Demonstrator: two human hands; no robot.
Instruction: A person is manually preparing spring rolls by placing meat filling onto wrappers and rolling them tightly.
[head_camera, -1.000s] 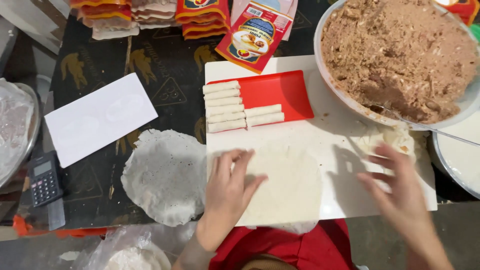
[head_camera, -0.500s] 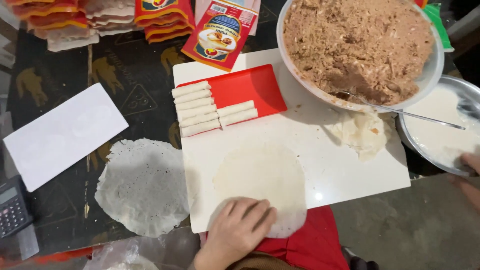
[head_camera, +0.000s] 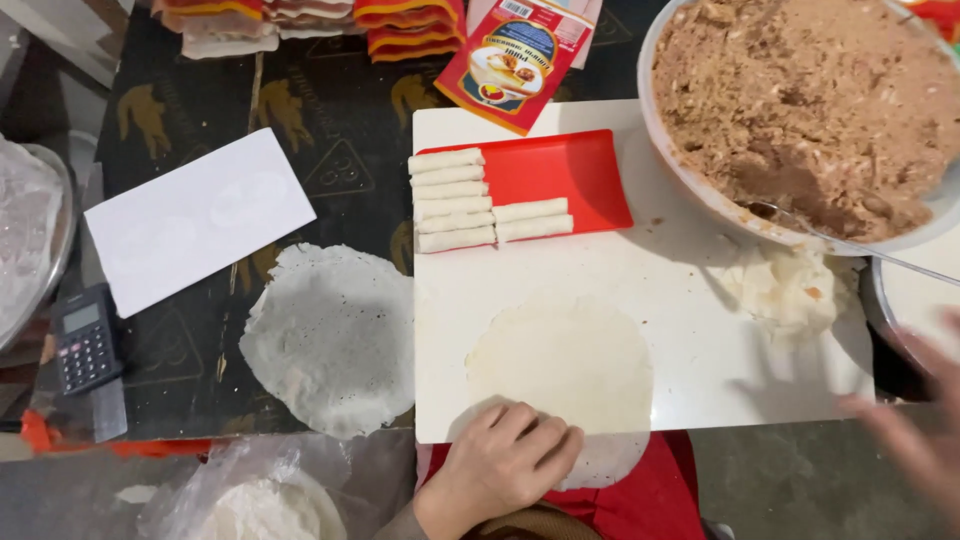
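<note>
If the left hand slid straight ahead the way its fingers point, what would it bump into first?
The left hand already rests on the round wrapper, fingers aimed up and right. Sliding on, it would cross the wrapper and bare white board first, then probably reach the crumpled scraps or the bowl.

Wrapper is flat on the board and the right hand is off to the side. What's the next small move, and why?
Probably bring the right hand to the spoon in the filling bowl and scoop some. The round wrapper lies bare on the white board, the left hand pinning its near edge.
</note>
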